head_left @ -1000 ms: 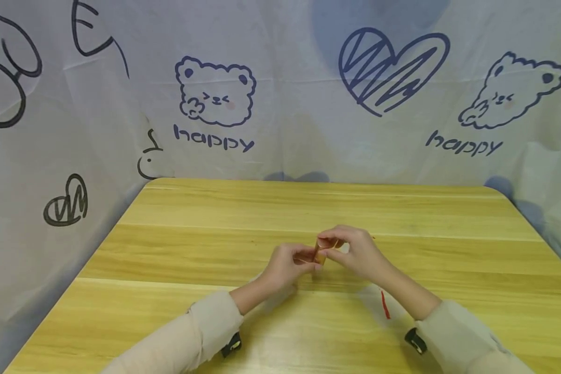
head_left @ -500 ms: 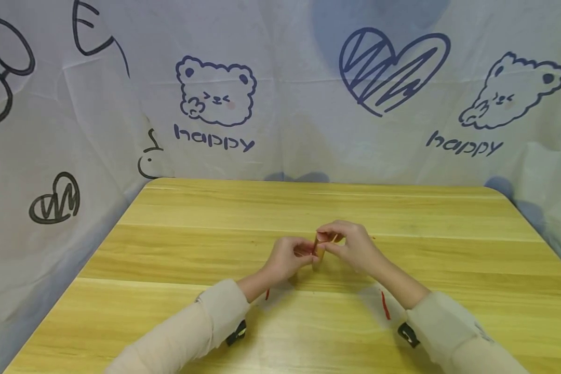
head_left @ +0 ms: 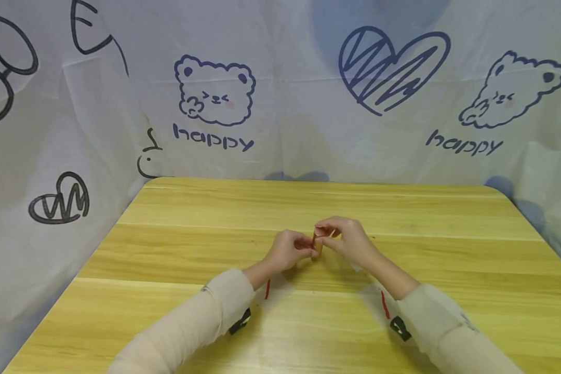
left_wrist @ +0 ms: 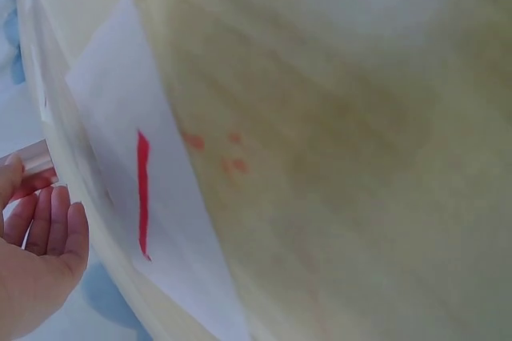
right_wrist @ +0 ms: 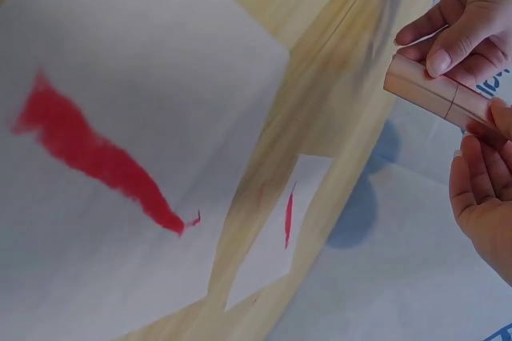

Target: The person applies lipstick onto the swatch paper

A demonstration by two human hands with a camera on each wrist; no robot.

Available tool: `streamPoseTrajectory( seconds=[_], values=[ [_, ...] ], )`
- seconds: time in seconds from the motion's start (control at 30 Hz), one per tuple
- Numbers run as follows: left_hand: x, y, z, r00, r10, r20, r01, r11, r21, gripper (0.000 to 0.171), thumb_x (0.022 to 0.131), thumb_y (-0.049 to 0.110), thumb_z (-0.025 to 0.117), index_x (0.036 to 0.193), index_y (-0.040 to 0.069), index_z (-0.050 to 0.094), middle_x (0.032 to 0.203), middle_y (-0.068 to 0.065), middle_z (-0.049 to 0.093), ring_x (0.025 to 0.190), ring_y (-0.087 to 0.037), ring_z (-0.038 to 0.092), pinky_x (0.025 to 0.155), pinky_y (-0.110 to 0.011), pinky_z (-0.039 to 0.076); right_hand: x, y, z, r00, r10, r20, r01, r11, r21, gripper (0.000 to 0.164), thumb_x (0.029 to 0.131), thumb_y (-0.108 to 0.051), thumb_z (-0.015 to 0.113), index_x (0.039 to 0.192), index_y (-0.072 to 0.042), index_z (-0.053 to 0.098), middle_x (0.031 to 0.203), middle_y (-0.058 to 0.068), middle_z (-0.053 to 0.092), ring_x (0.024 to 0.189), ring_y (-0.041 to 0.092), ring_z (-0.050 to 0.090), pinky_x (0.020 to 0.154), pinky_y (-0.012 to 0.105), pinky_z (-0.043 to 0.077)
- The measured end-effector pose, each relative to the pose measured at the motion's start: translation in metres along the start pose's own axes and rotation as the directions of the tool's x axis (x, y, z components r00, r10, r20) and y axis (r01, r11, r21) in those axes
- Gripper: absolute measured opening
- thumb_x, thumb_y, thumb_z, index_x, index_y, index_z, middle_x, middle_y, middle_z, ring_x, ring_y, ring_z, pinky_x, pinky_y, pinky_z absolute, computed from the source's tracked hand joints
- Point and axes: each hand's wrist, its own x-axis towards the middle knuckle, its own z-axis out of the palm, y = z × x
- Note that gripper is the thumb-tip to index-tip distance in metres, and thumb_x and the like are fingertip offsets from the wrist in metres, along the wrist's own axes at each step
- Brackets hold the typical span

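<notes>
A slim rose-gold lipstick tube point(head_left: 317, 248) is between both hands above the middle of the table, looking closed, with a thin seam partway along it. My left hand point(head_left: 287, 252) pinches its lower end with thumb and fingers. My right hand point(head_left: 350, 240) grips the upper end between thumb and fingertips. In the right wrist view, the tube point(right_wrist: 432, 89) slants with both hands on it. Only part of the tube point(left_wrist: 34, 163) shows in the left wrist view, at the left edge by my left hand point(left_wrist: 40, 261).
Two white paper slips lie on the wooden table, the left slip point(head_left: 278, 293) and the right slip point(head_left: 371, 301), each bearing a red stroke. Small red smudges point(left_wrist: 232, 161) mark the wood. A cloth backdrop point(head_left: 290, 130) with drawings hangs behind the far edge.
Both hands have shifted slightly forward, away from the body, with the lipstick held between them. The red stroke on the left slip has come into view from behind the left forearm.
</notes>
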Motion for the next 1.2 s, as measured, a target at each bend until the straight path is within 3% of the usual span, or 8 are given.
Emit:
streamPoseTrajectory(
  seconds=[0.53, 0.87, 1.2],
  values=[
    [0.0046, -0.0106, 0.0043, 0.999, -0.014, 0.029, 0.013, 1.000, 0.027, 0.022, 0.081, 0.011, 0.071, 0.095, -0.005, 0.070, 0.091, -0.017, 0.071, 0.081, -0.024, 0.069, 0.067, -0.021, 0.056, 0.0012, 0.0098, 0.0081, 0.998, 0.052, 0.022, -0.052, 0.999, 0.013, 0.021, 0.078, -0.002, 0.071, 0.098, 0.002, 0.068, 0.088, 0.011, 0.069, 0.078, 0.020, 0.063, 0.065, 0.022, 0.053],
    [0.0045, -0.0079, 0.0046, 1.000, 0.013, 0.015, -0.014, 0.999, 0.049, 0.019, 0.081, 0.008, 0.070, 0.094, -0.007, 0.070, 0.089, -0.018, 0.071, 0.081, -0.025, 0.069, 0.067, -0.021, 0.056, -0.0003, 0.0080, 0.0082, 0.996, 0.087, 0.031, -0.088, 0.996, 0.025, 0.027, 0.079, -0.002, 0.071, 0.105, 0.005, 0.066, 0.091, 0.013, 0.069, 0.079, 0.021, 0.063, 0.067, 0.023, 0.053],
    [0.0041, -0.0076, 0.0036, 1.000, -0.016, 0.020, 0.015, 0.998, 0.055, 0.021, 0.082, 0.006, 0.069, 0.097, -0.008, 0.068, 0.091, -0.019, 0.071, 0.082, -0.026, 0.069, 0.068, -0.023, 0.056, -0.0005, 0.0072, 0.0095, 0.996, 0.086, 0.029, -0.086, 0.996, 0.020, 0.029, 0.080, -0.002, 0.070, 0.107, 0.005, 0.064, 0.095, 0.015, 0.069, 0.081, 0.023, 0.063, 0.068, 0.026, 0.054]
  ],
)
